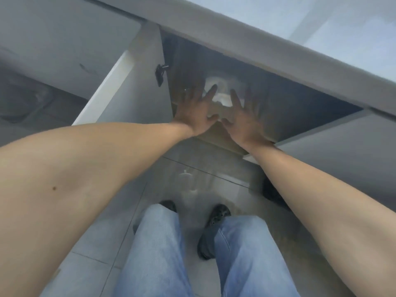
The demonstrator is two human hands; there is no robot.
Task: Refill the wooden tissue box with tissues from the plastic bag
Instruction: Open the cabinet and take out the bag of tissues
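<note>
The step in hand was judged to be retrieval of the supply: both arms were extended into an open under-counter cabinet [214, 67], below the countertop edge [246, 41], toward a pale, crinkled package [222, 93] at the back of the compartment. This package was probably the plastic bag of tissues, but motion blur and the dark interior prevented confirmation. The left hand [198, 112] was held palm down with its fingers spread wide, the fingertips reaching the near left edge of the package; whether they touched it could not be determined. The right hand [244, 116] was likewise flat and splayed, its fingers beside the right edge of the package. Neither hand was closed on anything. The cabinet door [132, 91] stood swung out to the left on its dark hinge [160, 72]. The wooden tissue box was not visible in the view, so its position could not be stated. The person stood on a tiled floor [96, 243] directly before the opening. The task was therefore assessed as at an early stage, with no refilling yet begun. The next move would call for both hands to close on opposite sides of the package and draw it forward, clear of the cabinet's lower front edge, without snagging or tearing the thin film.
</note>
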